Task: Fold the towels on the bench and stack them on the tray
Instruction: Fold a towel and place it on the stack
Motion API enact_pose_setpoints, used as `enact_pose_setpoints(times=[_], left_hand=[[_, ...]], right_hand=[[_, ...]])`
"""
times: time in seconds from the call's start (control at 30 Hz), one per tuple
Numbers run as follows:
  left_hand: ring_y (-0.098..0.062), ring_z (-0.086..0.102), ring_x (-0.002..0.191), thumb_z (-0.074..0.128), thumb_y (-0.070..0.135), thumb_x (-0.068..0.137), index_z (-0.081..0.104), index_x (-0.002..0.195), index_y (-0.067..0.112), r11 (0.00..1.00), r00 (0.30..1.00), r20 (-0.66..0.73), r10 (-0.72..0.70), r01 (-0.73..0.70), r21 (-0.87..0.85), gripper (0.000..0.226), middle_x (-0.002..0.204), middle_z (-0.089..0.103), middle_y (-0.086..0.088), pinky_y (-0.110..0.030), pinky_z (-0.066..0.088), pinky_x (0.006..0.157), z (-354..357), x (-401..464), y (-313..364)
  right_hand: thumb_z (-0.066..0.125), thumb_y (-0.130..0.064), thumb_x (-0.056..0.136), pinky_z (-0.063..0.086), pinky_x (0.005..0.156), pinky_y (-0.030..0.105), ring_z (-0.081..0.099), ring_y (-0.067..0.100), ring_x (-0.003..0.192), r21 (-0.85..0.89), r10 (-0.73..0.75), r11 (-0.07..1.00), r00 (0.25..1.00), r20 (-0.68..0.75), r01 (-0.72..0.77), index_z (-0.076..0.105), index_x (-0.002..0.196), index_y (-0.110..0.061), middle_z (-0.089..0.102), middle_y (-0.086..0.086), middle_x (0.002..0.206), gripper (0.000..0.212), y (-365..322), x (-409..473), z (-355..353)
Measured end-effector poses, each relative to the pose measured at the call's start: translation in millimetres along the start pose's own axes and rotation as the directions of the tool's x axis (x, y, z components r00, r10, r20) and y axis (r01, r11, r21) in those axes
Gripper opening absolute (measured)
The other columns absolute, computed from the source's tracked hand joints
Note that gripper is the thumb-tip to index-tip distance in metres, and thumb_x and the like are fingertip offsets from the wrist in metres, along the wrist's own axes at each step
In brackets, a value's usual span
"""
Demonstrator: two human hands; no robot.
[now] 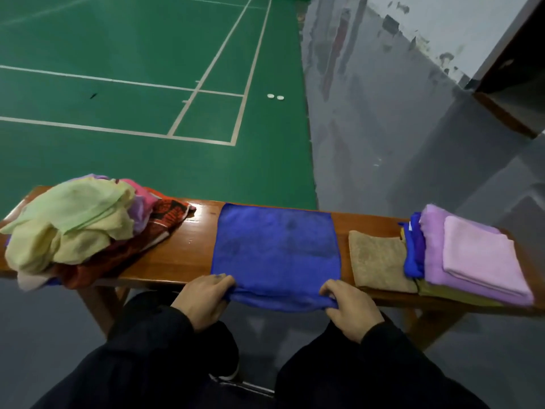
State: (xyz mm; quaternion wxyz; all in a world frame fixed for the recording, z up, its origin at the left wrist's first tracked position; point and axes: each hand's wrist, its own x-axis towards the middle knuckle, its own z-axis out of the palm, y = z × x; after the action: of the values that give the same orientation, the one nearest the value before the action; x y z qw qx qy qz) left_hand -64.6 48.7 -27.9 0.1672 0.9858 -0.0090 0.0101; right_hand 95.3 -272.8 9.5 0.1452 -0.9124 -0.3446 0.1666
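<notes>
Left hand (203, 299) and right hand (351, 308) each pinch a near corner of the blue towel (277, 249), fingers curled tight on the cloth. Towel lies flat mid bench (188, 249), near edge hanging over. At 9 o'clock an unfolded heap (67, 228). At 3 o'clock a brown folded towel (380, 261), then the folded stack (472, 255); tray not discernible.

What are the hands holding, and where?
Both hands, left hand and right hand, pinch the blue towel at its near edge corners.
</notes>
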Motion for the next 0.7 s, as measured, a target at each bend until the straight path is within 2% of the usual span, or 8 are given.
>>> enact_pose_setpoints(times=[0.13,0.2,0.3,0.47,0.53,0.57,0.63,0.7], left_hand=[[-0.016,0.058,0.09,0.06,0.03,0.08,0.053,0.101,0.028,0.991,0.995,-0.097,0.003,-0.016,-0.133,0.022,0.098,0.056,0.01,-0.033,0.05,0.071,-0.2,-8.9,5.0],[-0.007,0.055,0.086,0.066,0.026,0.081,0.05,0.095,0.034,0.958,0.994,-0.107,-0.021,-0.011,-0.286,0.023,0.096,0.052,0.016,-0.03,0.047,0.071,-5.3,-10.4,9.5],[-0.003,0.057,0.072,0.075,0.03,0.081,0.056,0.086,0.03,0.867,0.99,-0.057,-0.13,0.085,-0.492,0.019,0.082,0.061,0.013,-0.031,0.049,0.068,-12.1,-12.5,12.2],[-0.006,0.061,0.072,0.08,0.038,0.082,0.065,0.087,0.019,0.744,0.979,0.04,-0.201,0.179,-0.644,0.024,0.082,0.069,-0.001,-0.029,0.051,0.071,-16.4,-16.0,13.5],[-0.003,0.059,0.071,0.078,0.037,0.088,0.067,0.087,0.008,0.632,0.968,0.074,-0.238,0.212,-0.745,0.031,0.078,0.069,-0.005,-0.022,0.049,0.068,-19.8,-15.3,16.5],[-0.002,0.058,0.071,0.074,0.045,0.089,0.067,0.087,0.004,0.586,0.964,0.082,-0.252,0.219,-0.78,0.042,0.074,0.067,-0.002,-0.021,0.047,0.068,-20.6,-14.9,16.6],[-0.003,0.057,0.077,0.064,0.056,0.092,0.07,0.09,0.007,0.565,0.964,0.077,-0.253,0.212,-0.797,0.049,0.078,0.067,0.005,-0.025,0.047,0.072,-20.6,-15.7,14.2],[-0.006,0.061,0.087,0.055,0.05,0.097,0.074,0.099,0.012,0.542,0.96,0.078,-0.267,0.217,-0.812,0.042,0.093,0.075,-0.001,-0.031,0.051,0.08,-21.7,-17.3,12.0]], right_hand=[[0.066,-0.028,0.087,0.048,0.072,0.04,0.058,0.015,0.082,0.008,0.069,0.998,0.996,0.053,-0.07,0.054,0.088,-0.028,0.056,-0.009,0.087,0.012,3.7,6.4,-14.1],[0.072,-0.026,0.084,0.046,0.067,0.036,0.057,0.013,0.073,0.118,0.111,0.985,0.986,0.125,-0.126,0.053,0.082,-0.025,0.06,-0.005,0.079,0.02,7.9,10.0,-25.5],[0.082,-0.024,0.074,0.042,0.067,0.034,0.054,0.01,0.068,0.35,0.079,0.923,0.97,0.229,-0.158,0.053,0.078,-0.019,0.058,-0.004,0.071,0.03,11.0,13.7,-41.7],[0.086,-0.016,0.071,0.046,0.061,0.032,0.056,0.017,0.064,0.601,0.067,0.764,0.956,0.287,-0.234,0.05,0.07,-0.025,0.055,0.001,0.067,0.037,15.2,16.6,-44.8],[0.085,-0.025,0.066,0.041,0.06,0.033,0.052,0.018,0.063,0.666,0.079,0.722,0.979,0.19,-0.187,0.048,0.067,-0.025,0.053,0.002,0.065,0.037,15.4,17.2,-42.1],[0.087,-0.03,0.063,0.039,0.061,0.033,0.051,0.017,0.065,0.681,0.074,0.714,0.985,0.158,-0.163,0.049,0.069,-0.022,0.053,0.001,0.066,0.04,15.8,17.3,-42.5],[0.095,-0.046,0.056,0.042,0.066,0.031,0.055,0.015,0.069,0.71,0.051,0.686,0.984,0.17,-0.158,0.052,0.074,-0.016,0.057,0.001,0.071,0.055,17.4,17.6,-43.5],[0.095,-0.063,0.05,0.044,0.066,0.026,0.057,0.014,0.07,0.72,0.006,0.672,0.973,0.23,-0.175,0.058,0.073,-0.017,0.061,0.001,0.072,0.063,18.1,17.5,-44.4]])
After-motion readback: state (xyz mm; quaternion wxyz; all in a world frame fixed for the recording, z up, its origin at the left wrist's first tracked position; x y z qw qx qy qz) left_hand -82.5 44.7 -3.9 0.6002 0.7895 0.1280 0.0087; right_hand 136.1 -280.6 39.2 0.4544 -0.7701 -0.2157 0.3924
